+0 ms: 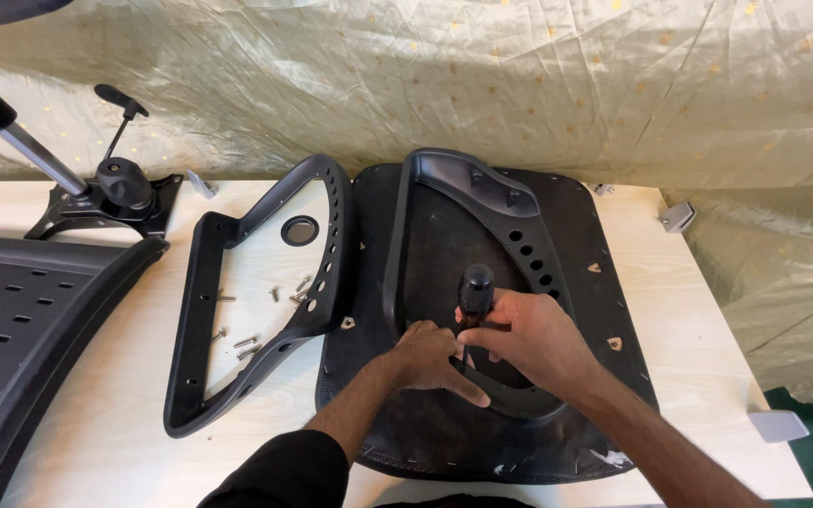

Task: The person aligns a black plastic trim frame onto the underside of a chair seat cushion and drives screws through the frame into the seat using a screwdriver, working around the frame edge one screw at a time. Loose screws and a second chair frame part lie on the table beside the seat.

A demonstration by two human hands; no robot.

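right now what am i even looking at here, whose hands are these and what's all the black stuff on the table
This is one picture from a camera worn on a person's head, looking down at their own two bare hands. A pale wooden table carries black office-chair parts. The seat pan lies upside down in the middle, with one armrest on it. The right hand holds a screwdriver upright by its black handle; the left hand steadies things near its tip. A second armrest lies to the left with loose screws inside its loop. Further left are the chair back and the tilt mechanism.
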